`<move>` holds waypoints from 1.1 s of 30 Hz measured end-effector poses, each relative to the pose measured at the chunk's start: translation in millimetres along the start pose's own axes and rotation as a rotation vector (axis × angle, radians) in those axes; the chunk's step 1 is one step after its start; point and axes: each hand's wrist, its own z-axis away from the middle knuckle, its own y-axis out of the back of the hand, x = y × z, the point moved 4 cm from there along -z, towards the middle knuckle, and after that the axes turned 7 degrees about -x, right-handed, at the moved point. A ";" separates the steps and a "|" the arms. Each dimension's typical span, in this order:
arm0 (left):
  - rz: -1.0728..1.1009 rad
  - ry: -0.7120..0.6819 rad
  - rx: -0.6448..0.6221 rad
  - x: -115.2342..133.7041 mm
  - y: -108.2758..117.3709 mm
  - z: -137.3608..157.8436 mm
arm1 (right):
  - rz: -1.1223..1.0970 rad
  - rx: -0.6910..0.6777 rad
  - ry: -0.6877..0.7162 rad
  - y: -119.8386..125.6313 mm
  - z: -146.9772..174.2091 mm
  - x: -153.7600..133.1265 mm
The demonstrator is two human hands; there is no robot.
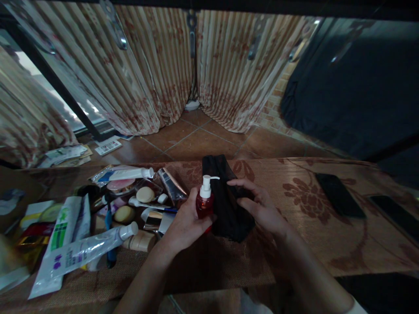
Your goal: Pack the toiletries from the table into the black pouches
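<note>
Upright in my left hand (188, 226), with the fingers wrapped round it, stands a red pump bottle (204, 204) with a white pump head. Its lower part is partly hidden by my thumb. Just right of the bottle lies a black cloth pouch (225, 218) of thin, partly see-through fabric. My right hand (257, 203) is over the pouch's right side, index finger and thumb apart. The fingertips are at the fabric; whether they pinch its edge is not clear.
Left of my hands lie several toiletries, among them a white-and-green tube (63, 226), a clear-wrapped tube (91, 250) and a brown tube (173, 185). Two dark phones (340, 194) are on the right of the patterned tablecloth (294, 235). Striped curtains (157, 65) hang beyond.
</note>
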 end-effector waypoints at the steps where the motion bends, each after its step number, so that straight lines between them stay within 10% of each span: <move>1: 0.003 -0.001 0.002 0.3 0.0 0.0 | -0.001 0.002 -0.001 -0.1 0.0 -0.1; 33: -0.140 0.087 0.157 1.5 4.6 0.9 | 0.054 0.021 0.027 1.7 -1.6 -5.1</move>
